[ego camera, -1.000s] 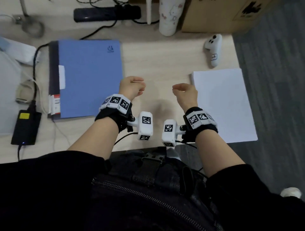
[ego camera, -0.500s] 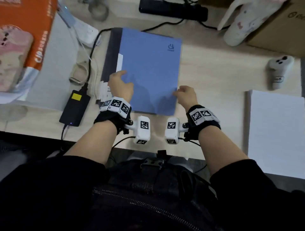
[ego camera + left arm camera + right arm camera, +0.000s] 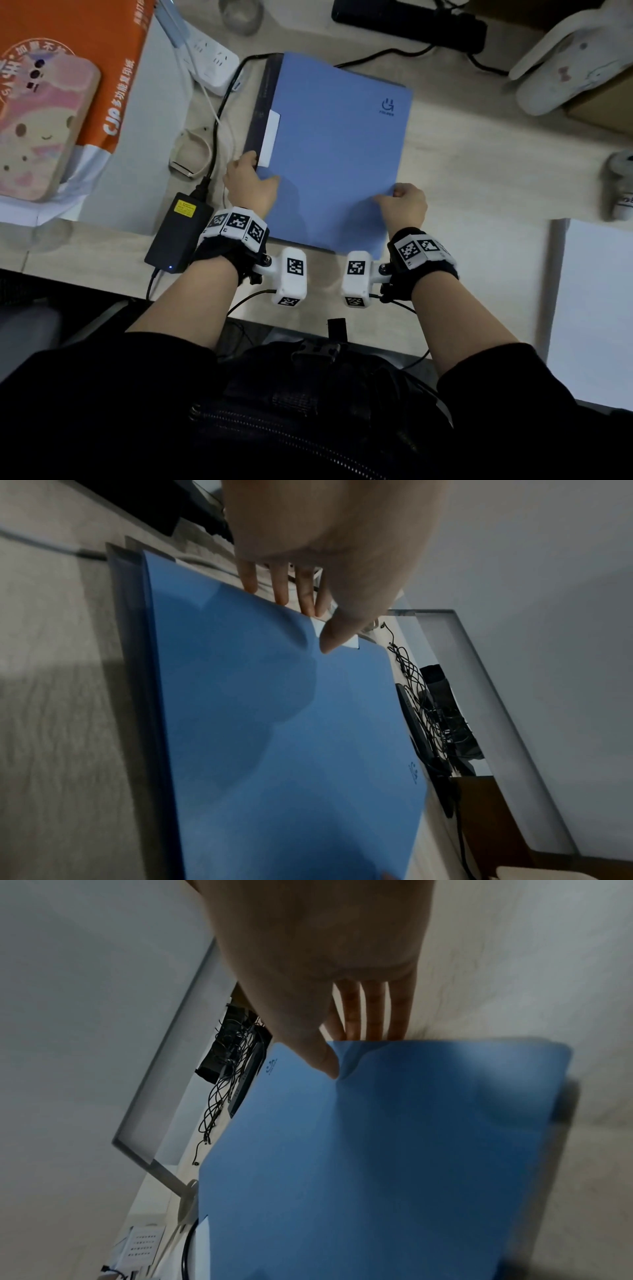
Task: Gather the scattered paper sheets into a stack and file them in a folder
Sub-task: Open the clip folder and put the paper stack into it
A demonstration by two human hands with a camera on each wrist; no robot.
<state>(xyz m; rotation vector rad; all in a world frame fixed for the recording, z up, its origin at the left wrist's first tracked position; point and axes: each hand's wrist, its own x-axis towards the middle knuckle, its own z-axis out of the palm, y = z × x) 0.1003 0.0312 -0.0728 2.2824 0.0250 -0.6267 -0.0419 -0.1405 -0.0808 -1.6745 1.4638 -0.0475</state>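
Note:
A blue folder [image 3: 335,154] with a dark spine lies closed on the desk. My left hand [image 3: 255,171] pinches its spine side near the white label, thumb on top and fingers [image 3: 281,588] behind the edge of the folder [image 3: 274,723]. My right hand [image 3: 394,195] pinches the folder's right edge; in the right wrist view its thumb presses the cover and its fingers [image 3: 373,1010] go under the folder [image 3: 377,1150]. The white paper stack [image 3: 596,308] lies at the desk's right, apart from both hands.
A black power adapter [image 3: 178,233] and its cables lie just left of the folder, with a white power strip [image 3: 210,66] behind. An orange box [image 3: 68,68] fills the far left. A white controller [image 3: 621,185] sits by the paper, a white plush-patterned bottle [image 3: 565,68] at the back right.
Both hands moved left from the bare desk between folder and paper onto the folder, and now pinch its two side edges. The head view has swung left.

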